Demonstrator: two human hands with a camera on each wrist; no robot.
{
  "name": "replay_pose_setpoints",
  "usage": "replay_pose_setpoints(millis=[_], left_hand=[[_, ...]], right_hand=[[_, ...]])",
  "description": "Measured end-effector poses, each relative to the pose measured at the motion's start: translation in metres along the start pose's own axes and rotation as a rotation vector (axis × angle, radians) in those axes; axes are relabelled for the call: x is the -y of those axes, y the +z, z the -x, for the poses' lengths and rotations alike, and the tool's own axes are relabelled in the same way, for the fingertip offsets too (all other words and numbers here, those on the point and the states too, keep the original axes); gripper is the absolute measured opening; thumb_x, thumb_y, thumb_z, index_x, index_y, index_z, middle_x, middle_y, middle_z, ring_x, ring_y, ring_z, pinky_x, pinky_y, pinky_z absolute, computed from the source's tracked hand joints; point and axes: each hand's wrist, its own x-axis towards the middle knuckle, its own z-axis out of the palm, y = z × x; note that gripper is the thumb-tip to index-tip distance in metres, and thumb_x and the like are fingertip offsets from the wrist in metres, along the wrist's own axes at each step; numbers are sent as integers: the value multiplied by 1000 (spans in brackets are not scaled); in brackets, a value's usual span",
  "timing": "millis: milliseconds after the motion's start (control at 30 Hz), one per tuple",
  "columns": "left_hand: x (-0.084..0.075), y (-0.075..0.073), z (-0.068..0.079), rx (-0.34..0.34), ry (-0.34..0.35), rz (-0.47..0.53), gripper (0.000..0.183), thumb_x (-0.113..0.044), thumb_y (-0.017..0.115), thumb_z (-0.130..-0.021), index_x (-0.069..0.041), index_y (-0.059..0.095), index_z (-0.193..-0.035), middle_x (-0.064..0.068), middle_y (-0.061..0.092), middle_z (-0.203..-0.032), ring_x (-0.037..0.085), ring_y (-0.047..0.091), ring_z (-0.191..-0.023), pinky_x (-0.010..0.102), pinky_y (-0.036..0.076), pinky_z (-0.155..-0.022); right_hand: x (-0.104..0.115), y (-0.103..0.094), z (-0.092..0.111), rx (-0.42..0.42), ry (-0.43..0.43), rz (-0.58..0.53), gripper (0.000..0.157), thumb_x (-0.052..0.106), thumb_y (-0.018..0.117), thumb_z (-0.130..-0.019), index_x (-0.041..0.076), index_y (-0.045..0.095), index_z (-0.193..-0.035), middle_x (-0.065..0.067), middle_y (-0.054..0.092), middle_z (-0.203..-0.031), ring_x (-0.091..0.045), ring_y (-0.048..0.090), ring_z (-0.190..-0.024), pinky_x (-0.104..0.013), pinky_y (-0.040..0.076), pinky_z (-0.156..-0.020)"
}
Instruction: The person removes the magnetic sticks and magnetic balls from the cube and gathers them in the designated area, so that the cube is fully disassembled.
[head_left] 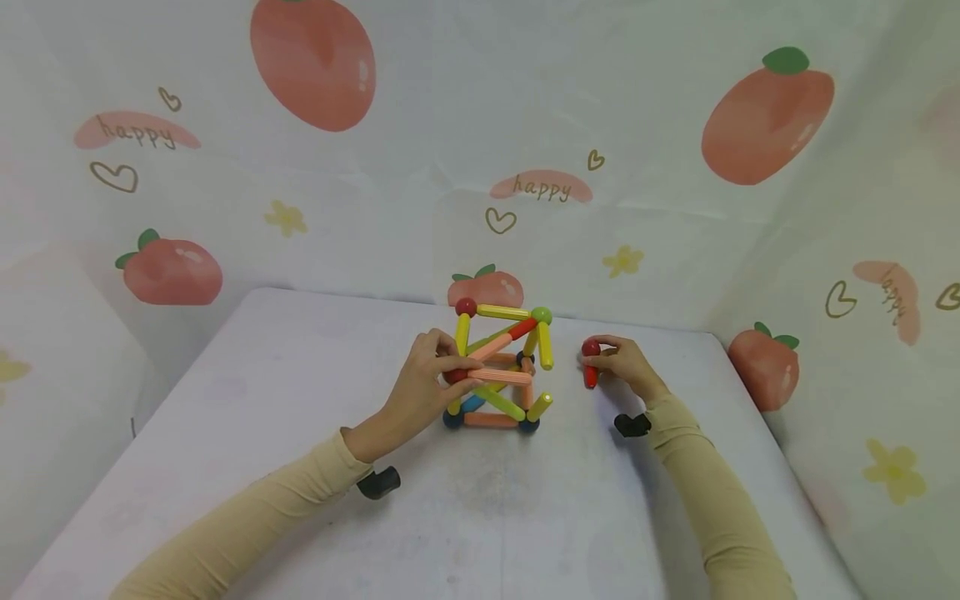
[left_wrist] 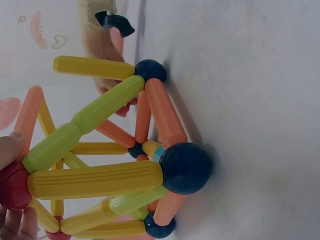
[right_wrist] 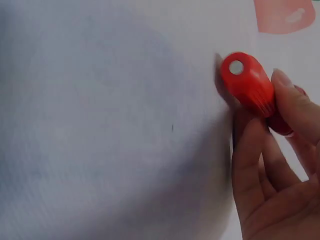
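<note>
A box-shaped frame of magnetic rods point(head_left: 491, 420) and balls stands on the table, its dark blue balls point(left_wrist: 186, 168) at the bottom corners. My left hand point(head_left: 422, 382) pinches the red ball point(left_wrist: 14, 186) at its near upper left corner. From that ball an orange rod point(head_left: 504, 377) points right. A lone yellow rod point(head_left: 539, 407) sticks up from the near right bottom ball. To the right of the frame, my right hand point(head_left: 626, 367) grips a red rod point(right_wrist: 250, 85) joined to a red ball point(head_left: 591, 347). The rod's free end shows a silvery tip in the right wrist view.
The white table point(head_left: 480, 517) runs up to a fruit-print cloth point(head_left: 420, 208) at the back and sides. A green ball point(head_left: 542, 316) and another red ball point(head_left: 466, 307) form the frame's far top corners. Each wrist carries a black camera mount point(head_left: 379, 482).
</note>
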Motion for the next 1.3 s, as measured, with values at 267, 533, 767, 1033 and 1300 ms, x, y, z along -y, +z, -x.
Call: replay_pose_setpoints(millis=[267,533,767,1033,1300], left_hand=[[0,0,0,-3,7,-2,19,-21,85,-77,-16,80,-95,3,52,-97,17,43,-91,24,38,-71],[1,0,0,3,2,0,19,-21,84,-78,-16,80,-96,3,51,-97,17,43,-91,24,39,-71],[2,1,1,13,-7,-3,19,-20,83,-79,-16,80,-97,3,51,-98,18,43,-92,25,39,-72],[0,0,0,22,-15,-4,19,-22,83,-79,-16,80,-97,4,51,-99,19,43,-93,26,39,-73],[0,0,0,26,-25,2,20,-22,84,-78,-16,80,-97,4,51,-98,19,43,-93,26,39,-73]], right_hand=[[3,3,-3,-19,20,56,57,33,73,-90,6,54,-137,-18,64,-121,-17,62,-91,-23,50,-73],[10,2,-15,-32,16,72,51,31,72,-90,6,59,-132,-12,65,-117,-19,58,-94,-25,46,-78],[8,1,-24,-45,48,88,54,34,73,-89,4,59,-132,-17,61,-129,-26,51,-113,-32,41,-94],[7,-1,-27,-28,55,80,56,31,71,-91,9,52,-139,-21,54,-136,-30,49,-117,-33,43,-95],[7,1,-29,-19,91,78,56,28,70,-92,10,51,-141,-21,53,-137,-31,47,-120,-37,42,-99]])
